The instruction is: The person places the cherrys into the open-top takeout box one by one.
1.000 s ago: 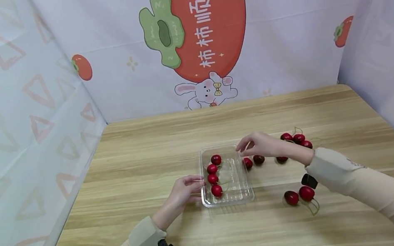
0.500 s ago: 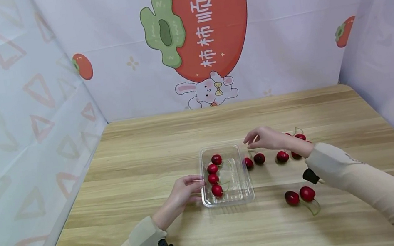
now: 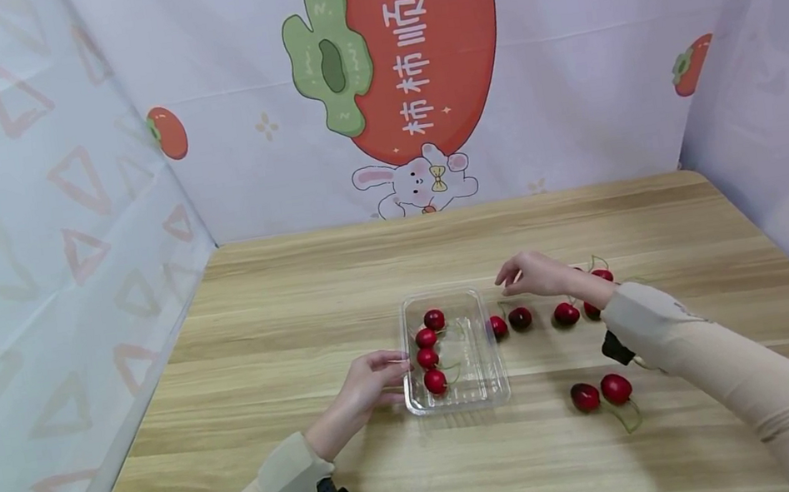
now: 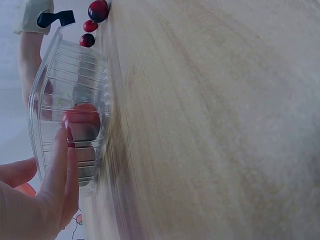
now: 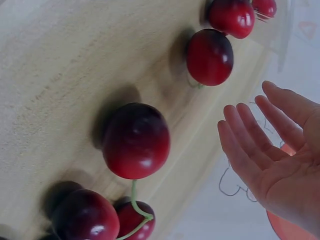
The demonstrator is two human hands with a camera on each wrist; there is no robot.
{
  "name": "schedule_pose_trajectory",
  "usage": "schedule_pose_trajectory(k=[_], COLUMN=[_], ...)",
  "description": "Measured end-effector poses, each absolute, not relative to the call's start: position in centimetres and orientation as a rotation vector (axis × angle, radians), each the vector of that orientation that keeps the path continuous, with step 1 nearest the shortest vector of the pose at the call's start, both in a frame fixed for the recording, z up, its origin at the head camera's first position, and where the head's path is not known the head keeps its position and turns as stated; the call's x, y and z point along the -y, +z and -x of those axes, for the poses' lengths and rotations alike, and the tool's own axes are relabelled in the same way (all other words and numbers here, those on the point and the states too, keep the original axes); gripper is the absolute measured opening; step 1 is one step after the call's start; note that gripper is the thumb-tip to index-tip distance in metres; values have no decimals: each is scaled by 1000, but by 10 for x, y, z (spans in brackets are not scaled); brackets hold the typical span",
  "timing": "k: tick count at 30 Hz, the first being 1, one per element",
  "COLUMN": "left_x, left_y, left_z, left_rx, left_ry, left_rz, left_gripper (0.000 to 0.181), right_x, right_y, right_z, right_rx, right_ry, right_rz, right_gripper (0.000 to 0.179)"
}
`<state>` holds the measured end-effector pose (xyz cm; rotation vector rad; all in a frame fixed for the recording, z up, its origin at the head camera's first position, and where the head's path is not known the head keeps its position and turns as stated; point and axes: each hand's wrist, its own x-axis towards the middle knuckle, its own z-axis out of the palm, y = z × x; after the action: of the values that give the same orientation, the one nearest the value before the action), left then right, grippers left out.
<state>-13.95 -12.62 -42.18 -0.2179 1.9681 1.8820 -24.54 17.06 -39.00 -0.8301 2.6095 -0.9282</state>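
Observation:
A clear plastic container stands on the wooden table, with a column of red cherries inside along its left side. My left hand is at the container's left edge; in the left wrist view its extended fingers lie along the outer wall. Beyond the container's right rim, my right hand hovers with relaxed fingers and nothing in them. Just below it lie a dark cherry and a red cherry close to the container wall. The right wrist view shows the palm bare.
More cherries lie right of the container, some partly hidden by the right forearm. A pair of cherries with joined stems sits nearer the front. Printed cloth hangs behind the wooden table and at both sides.
My right hand has moved right, from the container's right rim to above the loose cherries, its fingers spreading slightly. The left hand and the container have stayed in place.

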Motion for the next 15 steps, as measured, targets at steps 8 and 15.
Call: schedule_pose_trajectory(k=[8,15], left_x=[126,126], left_y=[-421,-422], left_z=[139,139], left_rx=[-1974,-1979], left_ry=[1869,1869], left_rz=[221,222], left_gripper=[31,30], right_x=[-173,-171], right_y=[-403,-407], right_z=[251,252], right_rx=[-2624,-2628], right_ry=[-856,-825], right_rz=[832,824], right_gripper=[15,15])
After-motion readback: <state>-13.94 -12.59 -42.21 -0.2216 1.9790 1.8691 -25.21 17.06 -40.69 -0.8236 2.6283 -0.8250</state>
